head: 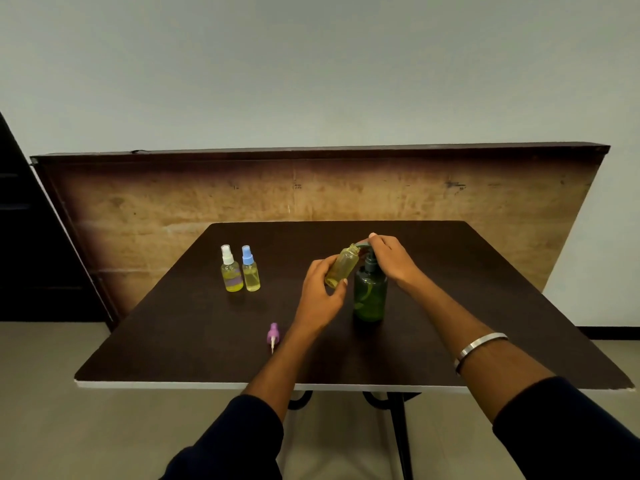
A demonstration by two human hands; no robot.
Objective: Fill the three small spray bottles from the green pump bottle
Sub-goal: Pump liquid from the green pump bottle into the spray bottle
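Observation:
The green pump bottle [370,296] stands on the dark table [450,306], right of centre. My right hand [389,259] rests on its pump head, fingers over the nozzle. My left hand [320,296] holds an uncapped small bottle [343,266] with yellowish liquid, tilted, its open mouth close under the pump nozzle. Two capped spray bottles stand side by side at the left: one with a white cap [230,270], one with a blue cap [250,270], both holding yellow liquid. A purple spray cap [273,335] lies on the table near my left forearm.
A wooden board [173,202] leans against the wall behind the table. The table's white front edge [207,385] is close to me, with dark metal legs [398,427] below. A dark cabinet [27,237] stands at the far left.

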